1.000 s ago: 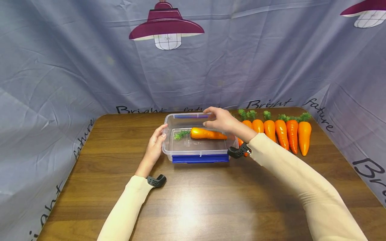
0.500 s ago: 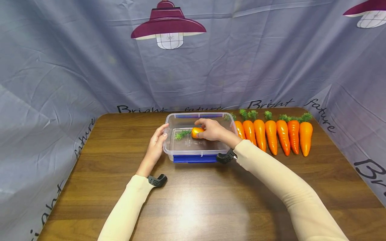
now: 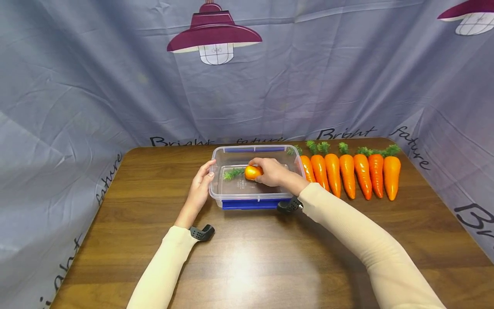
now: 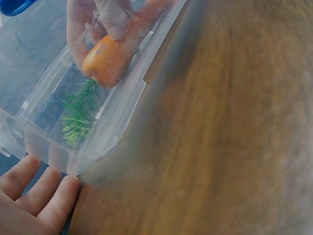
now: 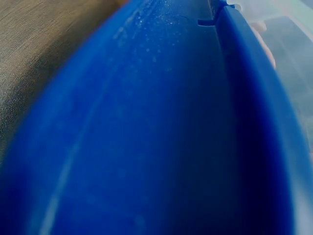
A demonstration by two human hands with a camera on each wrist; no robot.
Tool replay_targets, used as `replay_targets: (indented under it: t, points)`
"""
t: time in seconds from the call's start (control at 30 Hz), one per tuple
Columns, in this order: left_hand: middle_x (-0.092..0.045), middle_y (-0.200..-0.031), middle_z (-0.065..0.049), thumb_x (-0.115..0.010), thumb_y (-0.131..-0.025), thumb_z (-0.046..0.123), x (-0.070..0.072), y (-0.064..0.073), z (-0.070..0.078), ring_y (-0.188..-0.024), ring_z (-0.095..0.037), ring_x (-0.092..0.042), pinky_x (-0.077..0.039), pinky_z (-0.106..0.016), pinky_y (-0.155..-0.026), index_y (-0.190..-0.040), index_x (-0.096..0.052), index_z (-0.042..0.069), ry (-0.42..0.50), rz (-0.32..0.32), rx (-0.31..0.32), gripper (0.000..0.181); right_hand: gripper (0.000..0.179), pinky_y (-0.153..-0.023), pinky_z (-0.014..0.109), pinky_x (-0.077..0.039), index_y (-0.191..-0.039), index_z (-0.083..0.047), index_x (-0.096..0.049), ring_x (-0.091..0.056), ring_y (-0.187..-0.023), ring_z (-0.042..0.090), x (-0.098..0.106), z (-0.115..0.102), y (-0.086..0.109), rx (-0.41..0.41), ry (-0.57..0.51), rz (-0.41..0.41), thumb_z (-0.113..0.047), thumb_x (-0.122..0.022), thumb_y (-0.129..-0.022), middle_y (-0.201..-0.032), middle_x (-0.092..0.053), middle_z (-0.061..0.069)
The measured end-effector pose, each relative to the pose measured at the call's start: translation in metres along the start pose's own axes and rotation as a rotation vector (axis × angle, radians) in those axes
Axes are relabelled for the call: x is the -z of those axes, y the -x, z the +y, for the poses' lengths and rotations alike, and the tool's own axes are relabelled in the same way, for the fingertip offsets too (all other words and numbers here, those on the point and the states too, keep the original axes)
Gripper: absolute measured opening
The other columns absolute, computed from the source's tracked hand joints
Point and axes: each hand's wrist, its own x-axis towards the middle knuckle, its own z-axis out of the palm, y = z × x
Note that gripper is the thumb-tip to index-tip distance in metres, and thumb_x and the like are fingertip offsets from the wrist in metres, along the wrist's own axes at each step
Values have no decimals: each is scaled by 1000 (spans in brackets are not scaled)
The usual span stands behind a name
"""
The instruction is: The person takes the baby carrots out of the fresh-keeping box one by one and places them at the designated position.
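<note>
A toy-like orange carrot (image 3: 252, 172) with a green leafy top (image 3: 233, 173) lies in a clear plastic box (image 3: 239, 196). Reaching in over the box's right side, my right hand (image 3: 273, 172) grips the carrot near its thick end; the palm hides the thin end. My left hand (image 3: 198, 186) rests against the left end of the box, fingers fairly straight. Through the wall, the left wrist view shows the carrot (image 4: 110, 61) and right fingers around it, while left fingertips (image 4: 68, 188) touch the outside. A blue latch (image 5: 161, 122) fills most of the right wrist view.
Several orange carrots (image 3: 347, 171) with green tops lie in a row on the wooden table (image 3: 231, 257), right of the box. The leftmost lies close beside the box wall. A grey printed curtain (image 3: 308, 94) stands behind and at both sides.
My right hand has moved left and down into the box and taken hold of the carrot, which was lying there untouched. My left hand has stayed at the box's left end.
</note>
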Motion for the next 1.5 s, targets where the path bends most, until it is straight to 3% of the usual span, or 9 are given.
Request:
replay_targets:
  t: [0.17, 0.57, 1.03, 1.2, 1.33, 1.5]
  points:
    - [-36, -160, -25, -39, -103, 6, 0, 1, -1, -147, -42, -33, -27, -58, -120, -148, -41, -5, 9, -3, -4, 47, 56, -100, 49, -50, -140, -8, -57, -64, -116, 37, 0, -1, 2, 16, 20, 2, -12, -72, -87, -130, -69, 19]
    - [-38, -160, -24, -40, -102, 6, 1, 0, -2, -143, -38, -38, -33, -47, -115, -148, -42, -4, -3, 0, -9, 47, 60, -101, 49, -50, -143, -9, -54, -64, -115, 36, 0, -2, 6, 48, 29, -17, -11, -74, -87, -132, -68, 18]
    - [-37, -160, -23, -39, -103, 7, 0, 0, 0, -145, -40, -36, -30, -55, -118, -149, -42, -4, 5, 0, 9, 47, 61, -102, 47, -51, -148, -10, -50, -64, -116, 34, 1, -5, 8, 51, -42, -52, -15, -73, -92, -133, -66, 18]
    - [-37, -160, -24, -39, -103, 7, 2, 1, -1, -149, -42, -31, -24, -57, -122, -148, -43, -4, -2, -1, -3, 46, 60, -100, 47, -53, -146, -8, -51, -66, -117, 35, 3, -8, 11, 97, -144, 5, -15, -74, -91, -131, -68, 20]
    - [-37, -160, -25, -39, -103, 6, 1, 1, -1, -153, -41, -26, -20, -58, -125, -147, -43, -5, 3, -11, -17, 45, 60, -94, 46, -57, -147, -8, -51, -69, -110, 33, 10, -10, 14, 130, -253, 91, -14, -74, -91, -129, -67, 20]
    - [-36, -160, -25, -39, -104, 7, 1, 0, -1, -153, -42, -26, -20, -59, -124, -148, -42, -4, -5, -16, -15, 45, 61, -92, 46, -57, -147, -9, -51, -71, -102, 33, 26, -11, 23, 111, -380, 225, -12, -75, -91, -128, -67, 21]
